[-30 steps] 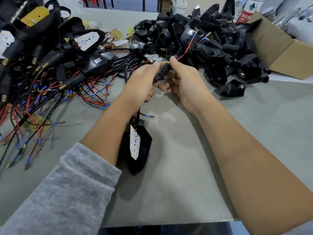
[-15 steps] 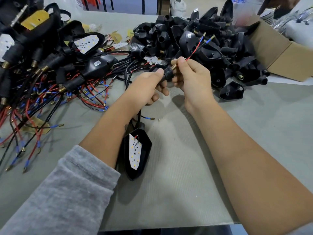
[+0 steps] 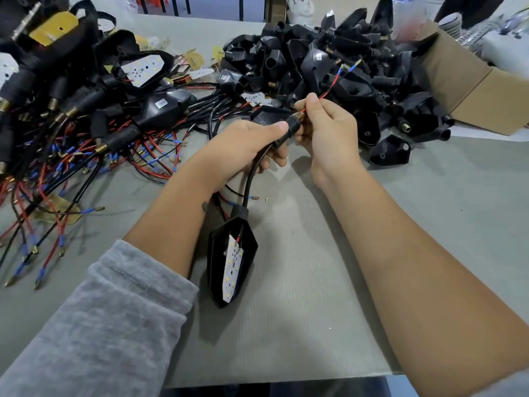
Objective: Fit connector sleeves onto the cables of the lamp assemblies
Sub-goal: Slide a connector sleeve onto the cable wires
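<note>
A black lamp housing (image 3: 217, 253) with a white LED board (image 3: 233, 269) lies on the table between my forearms. Its black cable (image 3: 252, 173) curves up into my left hand (image 3: 243, 147), which grips a black ribbed connector sleeve (image 3: 292, 126) with a brass threaded end (image 3: 299, 115). My right hand (image 3: 326, 130) pinches the red wire (image 3: 329, 90) where it leaves the brass end. The wire's blue-sleeved tips (image 3: 347, 67) stick up toward the far pile.
A heap of finished lamps with red and black wires (image 3: 71, 133) covers the left of the table. A pile of empty black housings (image 3: 329, 61) lies at the back. A cardboard box (image 3: 481, 90) stands at the right. A loose black housing (image 3: 389, 153) sits near my right wrist.
The brass end of the sleeve has come out between my hands, and more red wire shows past it. The cable has drawn straighter and the lamp housing has shifted slightly on the table.
</note>
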Action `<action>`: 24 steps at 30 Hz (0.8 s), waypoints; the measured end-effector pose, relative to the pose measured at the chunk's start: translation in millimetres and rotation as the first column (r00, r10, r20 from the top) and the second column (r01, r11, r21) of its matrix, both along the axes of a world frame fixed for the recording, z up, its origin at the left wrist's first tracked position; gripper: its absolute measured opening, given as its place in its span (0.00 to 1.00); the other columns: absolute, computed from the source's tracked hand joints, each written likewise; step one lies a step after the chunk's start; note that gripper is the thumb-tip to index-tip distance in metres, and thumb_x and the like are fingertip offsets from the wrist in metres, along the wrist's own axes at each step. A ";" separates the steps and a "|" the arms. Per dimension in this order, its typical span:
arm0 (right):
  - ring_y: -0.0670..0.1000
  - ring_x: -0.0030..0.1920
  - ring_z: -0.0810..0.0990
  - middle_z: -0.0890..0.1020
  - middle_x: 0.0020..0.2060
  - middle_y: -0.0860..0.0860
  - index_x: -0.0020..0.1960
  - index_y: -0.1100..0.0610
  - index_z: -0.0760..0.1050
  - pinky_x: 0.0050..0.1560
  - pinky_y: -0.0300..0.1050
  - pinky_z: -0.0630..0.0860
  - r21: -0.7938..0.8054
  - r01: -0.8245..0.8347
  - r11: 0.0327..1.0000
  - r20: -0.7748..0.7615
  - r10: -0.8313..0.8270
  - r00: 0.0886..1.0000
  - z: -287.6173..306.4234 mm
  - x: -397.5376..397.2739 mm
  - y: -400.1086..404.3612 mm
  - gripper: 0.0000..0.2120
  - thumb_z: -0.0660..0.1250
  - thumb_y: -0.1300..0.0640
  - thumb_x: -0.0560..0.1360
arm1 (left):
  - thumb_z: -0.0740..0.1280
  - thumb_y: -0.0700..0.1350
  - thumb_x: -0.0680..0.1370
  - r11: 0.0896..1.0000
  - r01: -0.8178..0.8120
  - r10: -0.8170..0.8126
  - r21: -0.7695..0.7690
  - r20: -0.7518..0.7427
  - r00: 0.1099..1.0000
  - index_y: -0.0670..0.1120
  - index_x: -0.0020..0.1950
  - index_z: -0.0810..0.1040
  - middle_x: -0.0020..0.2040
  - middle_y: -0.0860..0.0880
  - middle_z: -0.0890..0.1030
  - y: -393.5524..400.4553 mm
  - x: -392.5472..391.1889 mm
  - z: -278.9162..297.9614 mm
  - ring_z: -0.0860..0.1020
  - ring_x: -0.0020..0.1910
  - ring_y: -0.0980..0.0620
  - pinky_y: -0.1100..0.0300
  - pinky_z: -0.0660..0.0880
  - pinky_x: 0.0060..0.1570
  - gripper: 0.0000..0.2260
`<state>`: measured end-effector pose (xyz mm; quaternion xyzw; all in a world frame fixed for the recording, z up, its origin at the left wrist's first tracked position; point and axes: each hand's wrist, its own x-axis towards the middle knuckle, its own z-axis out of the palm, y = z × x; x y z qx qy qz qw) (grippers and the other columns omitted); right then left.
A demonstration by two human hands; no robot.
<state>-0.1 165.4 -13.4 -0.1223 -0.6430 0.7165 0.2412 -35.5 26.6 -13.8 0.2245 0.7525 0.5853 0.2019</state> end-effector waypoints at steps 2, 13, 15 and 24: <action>0.46 0.31 0.73 0.76 0.32 0.52 0.43 0.60 0.78 0.34 0.39 0.73 -0.005 -0.003 1.000 -0.002 0.003 1.000 -0.3 -0.2 -0.3 0.13 0.60 0.57 0.82 | 0.59 0.54 0.82 1.000 0.007 -0.008 -0.009 -0.014 1.000 0.47 0.37 0.82 0.38 0.48 0.85 -0.8 0.1 0.9 0.73 0.29 0.57 0.69 0.70 0.28 0.20; 0.45 0.30 0.73 0.78 0.33 0.51 0.42 0.58 0.77 0.33 0.39 0.71 -0.063 0.023 0.998 -0.023 -0.025 0.999 -0.1 -1.2 1.7 0.14 0.59 0.57 0.83 | 0.57 0.55 0.82 0.997 -0.030 0.028 -0.064 -0.033 0.999 0.48 0.30 0.82 0.38 0.46 0.85 -0.2 -2.8 -4.1 0.76 0.29 0.57 0.68 0.71 0.27 0.25; 0.44 0.28 0.73 0.80 0.31 0.50 0.42 0.58 0.75 0.31 0.37 0.71 -0.081 0.023 0.996 -0.011 -0.024 1.000 0.3 -1.5 1.7 0.14 0.57 0.57 0.84 | 0.61 0.55 0.81 0.997 -0.029 0.025 -0.071 -0.057 0.998 0.48 0.31 0.83 0.37 0.47 0.85 -0.3 -2.0 -4.4 0.76 0.29 0.58 0.66 0.74 0.32 0.23; 0.46 0.24 0.71 0.80 0.28 0.51 0.44 0.58 0.70 0.28 0.39 0.70 -0.154 0.079 0.985 -0.019 -0.083 0.996 -1.3 -3.3 8.1 0.14 0.52 0.55 0.85 | 0.72 0.49 0.70 0.997 0.057 -0.061 -0.046 -0.097 0.993 0.47 0.29 0.69 0.29 0.55 0.79 -2.4 3.7 -1.1 0.76 0.38 0.50 0.54 0.71 0.47 0.16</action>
